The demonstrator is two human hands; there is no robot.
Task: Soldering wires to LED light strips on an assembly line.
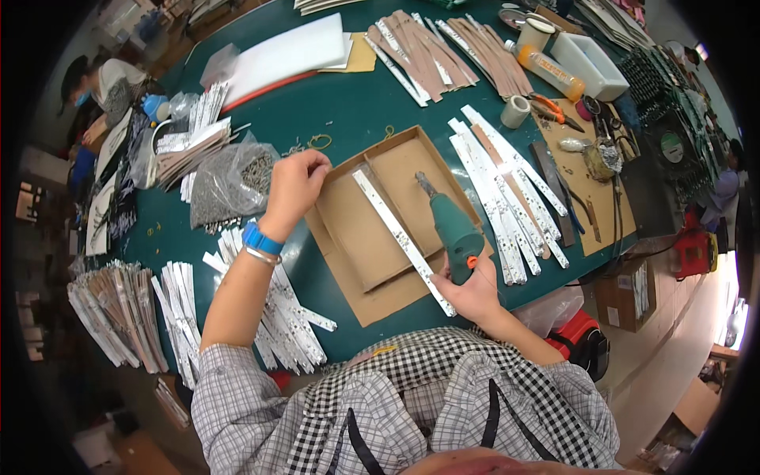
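Observation:
My right hand (pixel 475 291) is wrapped round the handle of a green electric screwdriver (pixel 457 226), whose tip points away over a shallow cardboard tray (pixel 340 229). A narrow white strip (pixel 396 229) dotted with small parts lies slantwise across the tray, its near end beside my right thumb. My left hand (pixel 297 188) is raised by the tray's far left corner, fingertips pinched together. Anything between them is too small to make out. Just left of that hand sits a clear plastic bag (pixel 226 186) full of small metal pieces.
White strips are fanned out right (pixel 507 198) and lower left (pixel 289 321); brown-backed bundles (pixel 427 55) lie at the far side. Orange-handled pliers (pixel 556 111), a tape roll (pixel 515 112), an orange bottle (pixel 550 70) and a white bin (pixel 590 63) stand far right. Another person (pixel 111 83) sits far left.

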